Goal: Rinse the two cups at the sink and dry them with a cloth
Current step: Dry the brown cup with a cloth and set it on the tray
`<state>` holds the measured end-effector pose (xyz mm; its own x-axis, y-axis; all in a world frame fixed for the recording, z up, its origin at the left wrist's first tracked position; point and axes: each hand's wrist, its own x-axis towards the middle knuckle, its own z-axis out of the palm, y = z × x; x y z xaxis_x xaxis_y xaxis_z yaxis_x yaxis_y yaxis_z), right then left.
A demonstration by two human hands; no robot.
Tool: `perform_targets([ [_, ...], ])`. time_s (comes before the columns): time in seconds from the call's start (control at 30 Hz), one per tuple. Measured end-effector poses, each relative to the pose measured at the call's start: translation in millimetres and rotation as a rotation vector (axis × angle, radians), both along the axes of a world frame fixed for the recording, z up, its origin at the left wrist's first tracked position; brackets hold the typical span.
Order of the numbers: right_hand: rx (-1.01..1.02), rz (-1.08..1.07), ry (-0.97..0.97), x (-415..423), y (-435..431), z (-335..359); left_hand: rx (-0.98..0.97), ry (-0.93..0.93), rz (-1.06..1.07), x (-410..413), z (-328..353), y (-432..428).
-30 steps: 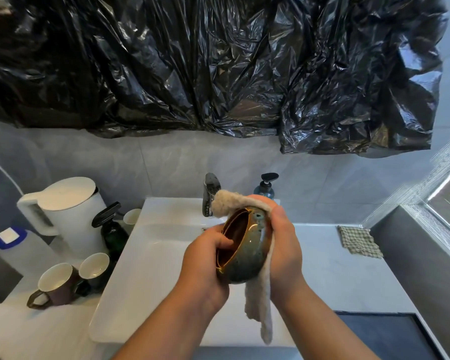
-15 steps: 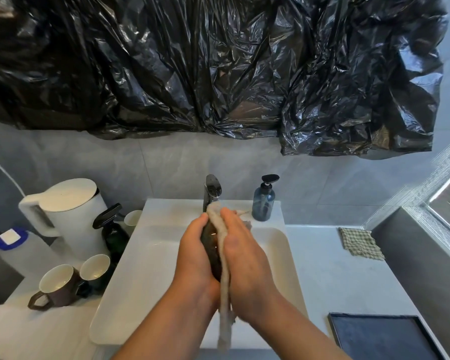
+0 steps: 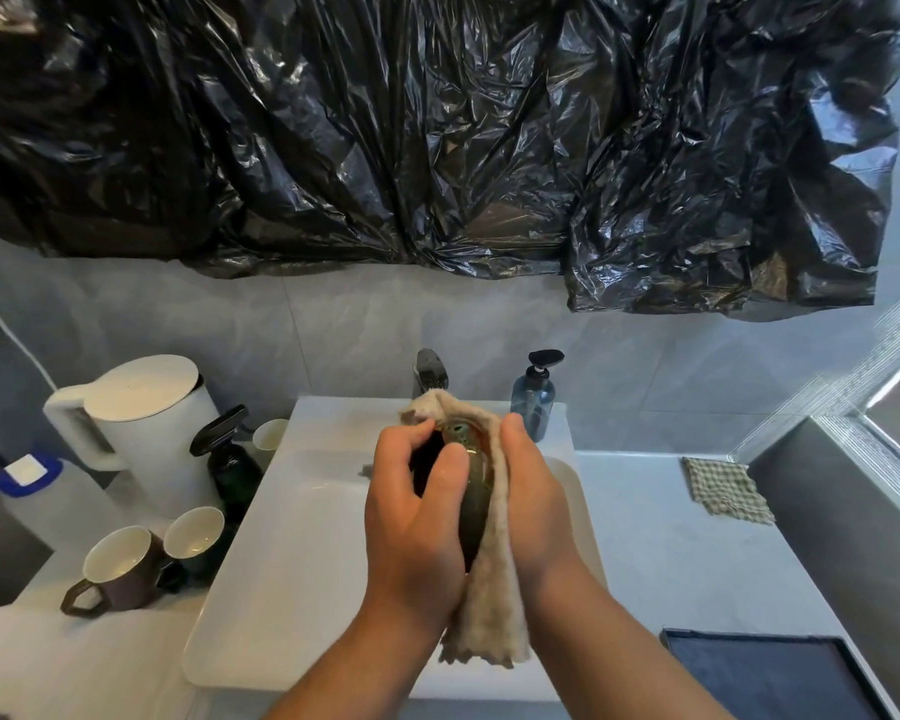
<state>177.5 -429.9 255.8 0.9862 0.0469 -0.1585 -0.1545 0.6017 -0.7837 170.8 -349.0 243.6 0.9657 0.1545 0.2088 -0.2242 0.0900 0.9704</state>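
Over the white sink [image 3: 292,537], under black plastic sheeting [image 3: 437,132], I see the left hand [image 3: 417,517] gripping the cup [image 3: 476,491] and the right hand [image 3: 533,506] gripping the cloth [image 3: 489,605].

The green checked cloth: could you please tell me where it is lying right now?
In the head view, the green checked cloth lies on the white counter, right of the white sink, beyond the dark blue tray.

The left counter [image 3: 74,662] is crowded by a kettle [image 3: 146,433], a spray bottle [image 3: 232,459] and mugs [image 3: 120,569] (packed close together). The far edge of the sink [image 3: 344,418] is blocked by the faucet [image 3: 430,368] and soap bottle [image 3: 533,407]. Room is left on the right between checked cloth [image 3: 726,491] and dark tray [image 3: 770,678].
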Motion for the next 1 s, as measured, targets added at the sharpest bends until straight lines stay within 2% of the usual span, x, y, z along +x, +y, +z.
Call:
perform_targets([
  [0.03,0.032,0.004,-0.001,-1.5,0.6,-1.1,-0.034,0.016,0.005,1.2,-1.6,-0.2],
  [0.07,-0.018,-0.007,-0.022,-3.6,3.2,-5.0,-0.074,0.053,0.015,2.9,-3.3,-0.6],
  [0.1,-0.133,-0.037,-0.05,-5.5,6.9,-8.7,-0.122,0.1,0.032,3.9,-3.1,-0.9],
  [0.2,-0.646,-0.109,-0.216,-13.7,14.6,-21.0,-0.288,0.289,0.01,7.9,0.8,1.6],
  [0.3,-1.004,-0.107,-0.444,-20.5,13.0,-30.7,-0.45,0.448,-0.074,14.5,8.9,7.8],
  [0.37,-1.202,-0.13,-0.583,-20.2,6.9,-35.8,-0.526,0.488,-0.19,17.1,13.0,9.3],
  [0.43,-1.218,-0.242,-0.666,-16.3,3.2,-32.1,-0.557,0.499,-0.266,15.8,18.0,3.9],
  [0.57,-1.045,-0.333,-0.718,-5.1,1.3,-6.4,-0.668,0.414,-0.36,6.0,25.4,-2.7],
  [0.67,-0.967,-0.287,-0.602,1.2,-2.5,6.6,-0.676,0.355,-0.427,0.6,32.2,-2.7],
  [0.73,-0.949,-0.231,-0.497,4.1,-2.5,11.0,-0.676,0.387,-0.45,0.1,34.7,-1.2],
  [0.87,-0.979,-0.199,-0.391,5.2,1.4,10.9,-0.748,0.478,-0.397,1.0,36.7,2.1],
  [1.0,-1.107,-0.185,-0.386,0.3,1.4,-3.0,-0.734,0.571,-0.286,1.2,31.1,7.9],
])
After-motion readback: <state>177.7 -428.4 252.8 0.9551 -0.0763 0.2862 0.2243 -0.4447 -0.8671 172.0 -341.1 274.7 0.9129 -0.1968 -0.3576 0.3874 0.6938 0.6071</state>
